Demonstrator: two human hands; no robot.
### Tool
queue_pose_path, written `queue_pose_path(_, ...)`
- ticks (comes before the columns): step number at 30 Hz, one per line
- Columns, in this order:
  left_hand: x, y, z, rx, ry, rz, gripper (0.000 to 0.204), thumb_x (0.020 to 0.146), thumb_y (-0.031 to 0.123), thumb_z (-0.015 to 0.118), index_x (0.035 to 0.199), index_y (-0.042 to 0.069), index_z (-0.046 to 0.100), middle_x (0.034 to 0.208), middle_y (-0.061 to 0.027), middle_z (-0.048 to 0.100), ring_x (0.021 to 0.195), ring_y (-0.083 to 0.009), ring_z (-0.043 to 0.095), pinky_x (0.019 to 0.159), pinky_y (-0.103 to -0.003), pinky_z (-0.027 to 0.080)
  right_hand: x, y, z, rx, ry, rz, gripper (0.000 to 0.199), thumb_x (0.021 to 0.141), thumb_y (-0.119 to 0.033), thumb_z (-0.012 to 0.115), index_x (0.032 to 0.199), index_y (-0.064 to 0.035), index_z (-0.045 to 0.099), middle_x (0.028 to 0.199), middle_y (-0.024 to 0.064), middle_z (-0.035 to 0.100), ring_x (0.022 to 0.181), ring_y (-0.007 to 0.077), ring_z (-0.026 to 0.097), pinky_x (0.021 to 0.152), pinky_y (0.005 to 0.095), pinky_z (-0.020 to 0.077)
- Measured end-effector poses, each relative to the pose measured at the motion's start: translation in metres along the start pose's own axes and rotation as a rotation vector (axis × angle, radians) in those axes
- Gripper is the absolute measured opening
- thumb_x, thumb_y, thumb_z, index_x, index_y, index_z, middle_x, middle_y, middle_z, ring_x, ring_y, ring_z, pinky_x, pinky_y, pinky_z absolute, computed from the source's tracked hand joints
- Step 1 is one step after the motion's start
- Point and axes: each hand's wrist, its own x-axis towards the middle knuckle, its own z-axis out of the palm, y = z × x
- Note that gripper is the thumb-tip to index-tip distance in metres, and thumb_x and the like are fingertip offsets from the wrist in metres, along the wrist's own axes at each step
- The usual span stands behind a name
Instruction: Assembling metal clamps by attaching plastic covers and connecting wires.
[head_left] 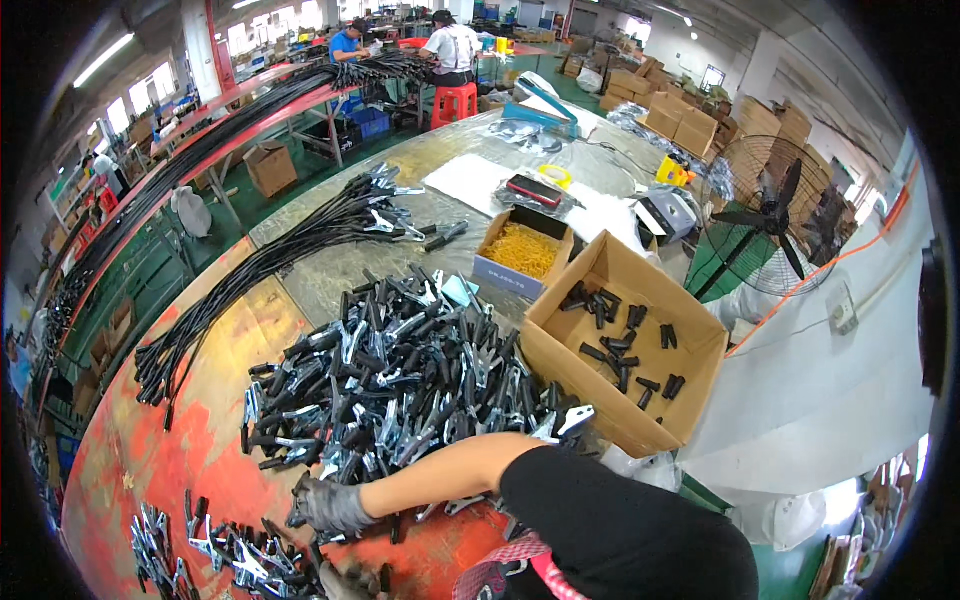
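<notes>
My right hand [332, 507], in a grey glove, reaches across the red part of the table with its fingers curled. What they hold, if anything, is hidden. My left hand [345, 582], also gloved, shows only in part at the lower edge, and its fingers are mostly out of sight. Next to both hands lies a small group of metal spring clamps [248, 560] with black handle sleeves. More such clamps form another cluster [160, 550] farther left. Beyond my right forearm spreads a large heap of the same clamps [400, 370].
Right of the heap stands an open cardboard box [690, 350] with black sleeves inside. Behind it is a smaller box [510, 277] of yellow pieces. A bundle of black cables [270, 260] lies at the left. A fan [770, 215] stands beyond the table; two people sit farther off.
</notes>
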Motion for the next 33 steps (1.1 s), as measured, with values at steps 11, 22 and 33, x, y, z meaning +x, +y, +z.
queue_pose_path(11, 0.011, -0.025, -0.013, -0.538, -0.323, -0.35, 0.061, 0.083, 0.061, 0.05, 0.099, 0.003, 0.061, 0.08, -0.0095, 0.062, 0.065, -0.0232, 0.058, 0.052, -0.033, 0.047, -0.076, 0.019, -0.11, 0.292, 0.158, -0.299, 0.038, 0.073, -0.03, 0.06, 0.109, -0.0166, 0.055, 0.101, 0.0048, 0.056, 0.094, 0.0257, 0.055, 0.078, 0.041, 0.0445)
queue_pose_path(22, -0.03, -0.019, 0.006, -0.181, -0.35, -0.038, 0.04, 0.086, 0.019, 0.06, 0.121, 0.005, 0.046, 0.077, -0.0016, 0.051, 0.055, -0.0069, 0.046, 0.046, -0.021, 0.033, -0.059, -0.038, -0.14, 0.191, -0.673, -0.132, 0.015, 0.078, -0.023, 0.055, 0.086, -0.0151, 0.064, 0.082, 0.0063, 0.063, 0.077, 0.0247, 0.063, 0.066, 0.0409, 0.0466)
queue_pose_path(33, -0.071, -0.03, -0.035, -0.401, -0.147, 0.018, 0.038, 0.085, 0.012, 0.06, 0.119, 0.008, 0.043, 0.073, 0.0002, 0.041, 0.05, -0.0064, 0.038, 0.044, -0.022, 0.026, -0.015, -0.01, -0.096, 0.399, -0.578, -0.453, 0.013, 0.075, -0.022, 0.059, 0.082, -0.0125, 0.063, 0.073, 0.0085, 0.063, 0.069, 0.027, 0.064, 0.06, 0.0401, 0.0483)
